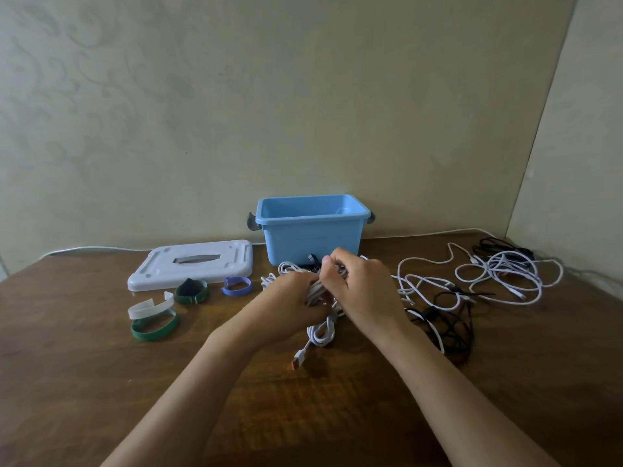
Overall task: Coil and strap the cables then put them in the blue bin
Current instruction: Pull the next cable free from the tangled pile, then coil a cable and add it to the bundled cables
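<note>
Both forearms come in from the bottom edge and meet over the middle of the table [101, 382]. My left hand [293, 306] is curled round a bundle of white cable [322, 326], gripping the loops from the side. My right hand [357, 288] sits on top of the same bundle, fingers bent and pinching the coils near the far end. One plug [297, 359] with an orange tip hangs out of the bundle toward me and lies on the wood.

Just behind the hands sits the blue bin [312, 230], open, up against the wall. Its white lid [192, 264] lies flat to the left of it. Near the lid are the straps: a purple one [237, 285], a dark green one [191, 291], and closer to me a white one [151, 306] touching another green one [154, 326].

Off to the right there's a loose tangle of white cables [505, 276] and some black cables [448, 323], well apart from the bin.

No brand or writing I can make out on anything.
</note>
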